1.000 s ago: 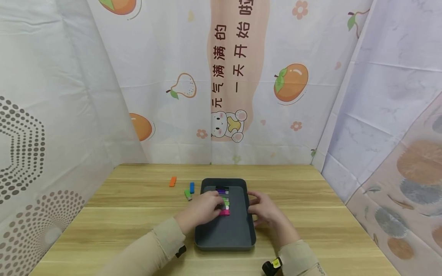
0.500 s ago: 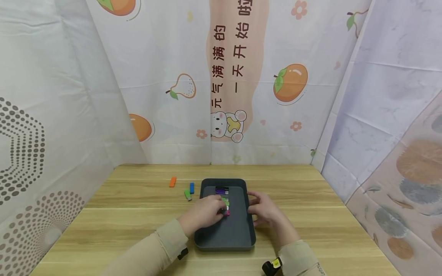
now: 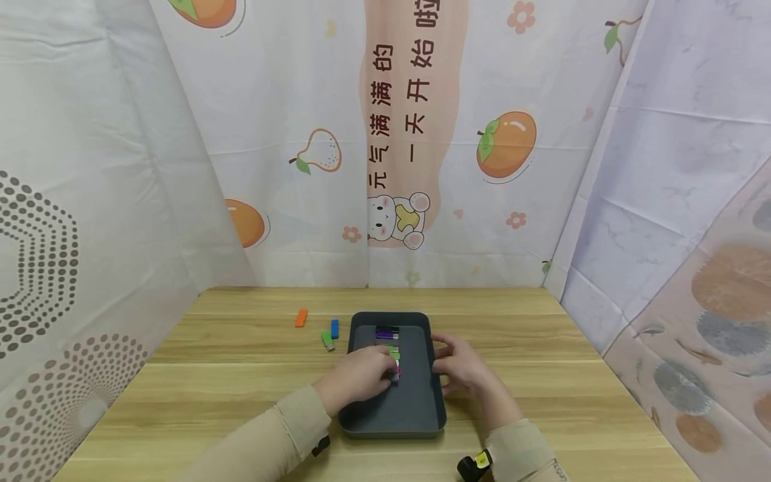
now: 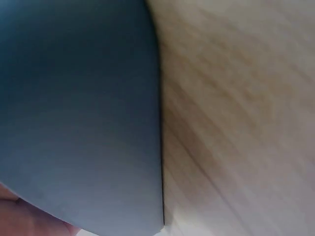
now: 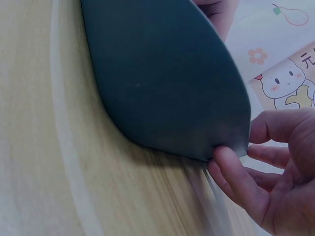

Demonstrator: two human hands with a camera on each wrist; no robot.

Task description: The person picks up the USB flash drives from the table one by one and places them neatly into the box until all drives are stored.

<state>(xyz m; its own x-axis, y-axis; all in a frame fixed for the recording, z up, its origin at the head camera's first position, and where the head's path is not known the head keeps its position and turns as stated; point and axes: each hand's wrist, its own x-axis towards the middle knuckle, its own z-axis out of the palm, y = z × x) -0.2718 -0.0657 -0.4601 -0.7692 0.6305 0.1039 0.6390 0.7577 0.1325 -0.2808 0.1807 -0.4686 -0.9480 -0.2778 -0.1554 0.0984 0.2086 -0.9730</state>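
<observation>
Where the left hand (image 3: 364, 376) bends down into the dark grey tray (image 3: 415, 402), I see its fingertips right at a small pale piece (image 3: 394, 379); whether they pinch it or merely touch it, I cannot tell from here, since the hand covers most of it. My left wrist camera shows little more than the tray's outer wall, with a sliver of hand at the lower corner.

Just beyond those fingertips, a bit of a pink stick (image 3: 399, 371) pokes out. Further past them, running up the tray away from the grip, come green USB sticks (image 3: 394, 355), then a purple one (image 3: 384, 335), then a black one (image 3: 388, 329), farthest of the row and near the far wall.

To the right of that grip, across the tray, I have the right hand (image 3: 460, 365) with its fingers spread and relaxed against the tray's outer wall, clenched on nothing.

Outside the tray, beyond the left hand and to its left, three loose sticks lie on the wooden table (image 3: 241, 395): a green one (image 3: 327, 340) nearest, a blue one (image 3: 334, 328) just past it, and an orange one (image 3: 301, 318) farther off to the left. Behind everything hangs the fruit-printed cloth (image 3: 271, 80).
</observation>
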